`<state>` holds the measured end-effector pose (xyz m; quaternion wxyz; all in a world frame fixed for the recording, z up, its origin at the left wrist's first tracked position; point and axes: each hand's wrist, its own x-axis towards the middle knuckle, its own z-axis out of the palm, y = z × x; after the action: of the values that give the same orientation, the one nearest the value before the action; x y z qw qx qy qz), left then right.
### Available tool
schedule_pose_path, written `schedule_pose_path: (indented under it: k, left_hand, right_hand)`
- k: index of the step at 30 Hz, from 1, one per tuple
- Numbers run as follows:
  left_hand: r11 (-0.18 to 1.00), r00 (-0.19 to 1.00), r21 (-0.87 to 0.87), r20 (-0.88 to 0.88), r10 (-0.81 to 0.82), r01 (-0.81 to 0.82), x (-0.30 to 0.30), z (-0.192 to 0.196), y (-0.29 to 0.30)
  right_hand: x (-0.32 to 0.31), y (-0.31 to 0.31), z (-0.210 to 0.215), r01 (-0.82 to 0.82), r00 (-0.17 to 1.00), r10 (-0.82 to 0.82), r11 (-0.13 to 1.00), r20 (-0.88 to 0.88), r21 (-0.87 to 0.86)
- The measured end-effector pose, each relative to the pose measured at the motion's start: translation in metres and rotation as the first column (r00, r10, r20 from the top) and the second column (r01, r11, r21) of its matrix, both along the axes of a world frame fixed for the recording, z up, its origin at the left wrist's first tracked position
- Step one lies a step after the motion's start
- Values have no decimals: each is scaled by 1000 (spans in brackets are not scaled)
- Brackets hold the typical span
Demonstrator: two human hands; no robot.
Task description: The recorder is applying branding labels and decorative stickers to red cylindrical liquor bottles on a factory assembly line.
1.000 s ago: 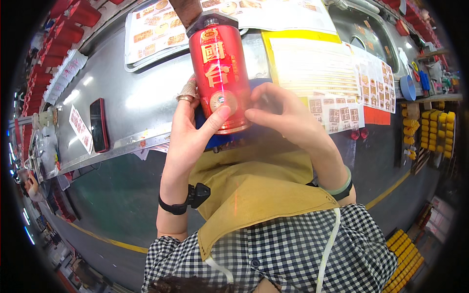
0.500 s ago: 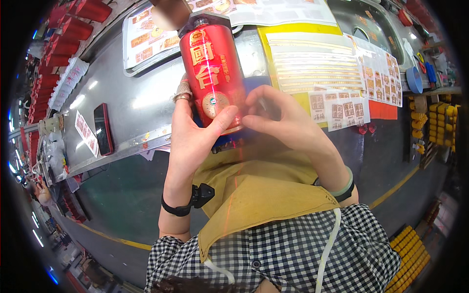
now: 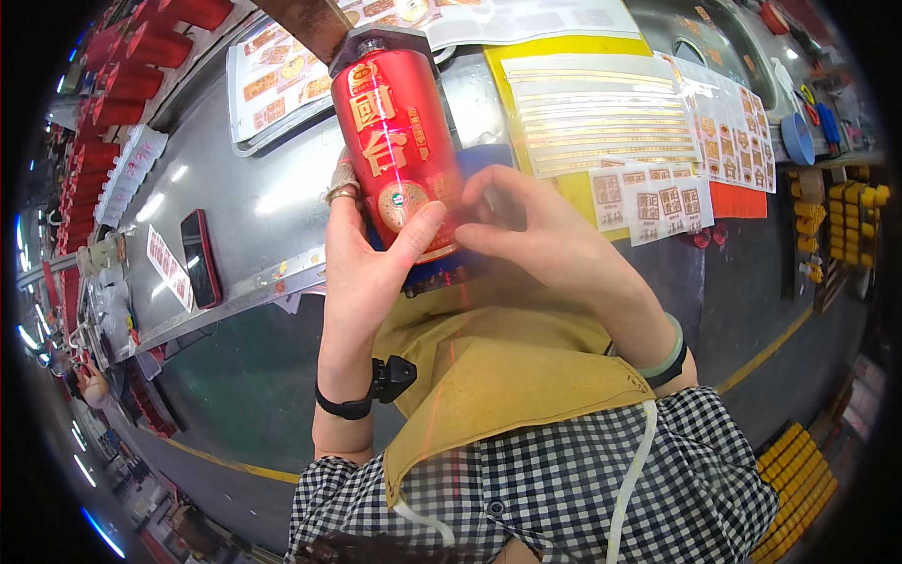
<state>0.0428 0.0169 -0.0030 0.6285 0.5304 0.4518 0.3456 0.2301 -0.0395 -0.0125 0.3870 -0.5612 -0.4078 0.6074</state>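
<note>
Head view: the left hand (image 3: pixel 362 273) grips the low end of a red bottle (image 3: pixel 395 150), near the edge of the shiny table (image 3: pixel 287 193). The right hand (image 3: pixel 531 221) curls beside it; I can't tell if it pinches anything.

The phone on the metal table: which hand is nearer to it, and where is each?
Left. The left hand holds the lower left of the red bottle, to the right of the phone; the right hand is farther right, by the bottle's lower right side.
</note>
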Motion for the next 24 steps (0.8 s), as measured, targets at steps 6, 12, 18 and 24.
schedule_pose_path:
  k: [6, 12, 18, 24]
  left_hand:
    - [1000, 1000, -20, 25, 10, -9, 0, -2, 0]
    - [1000, 1000, -20, 23, -4, 4, 1, 0, 0]
    - [1000, 999, -6, 42, 14, -14, 1, -1, -1]
    - [1000, 999, 1, 36, -5, 5, -1, 0, 2]
  right_hand:
    - [-5, -1, 3, 39, 996, -45, 997, -76, -72]
    - [-7, -2, 2, 60, 984, -71, 996, -165, -72]
    - [-6, -2, 2, 46, 990, -54, 997, -130, -64]
    - [-3, -25, 12, 120, 989, -129, 986, 78, 112]
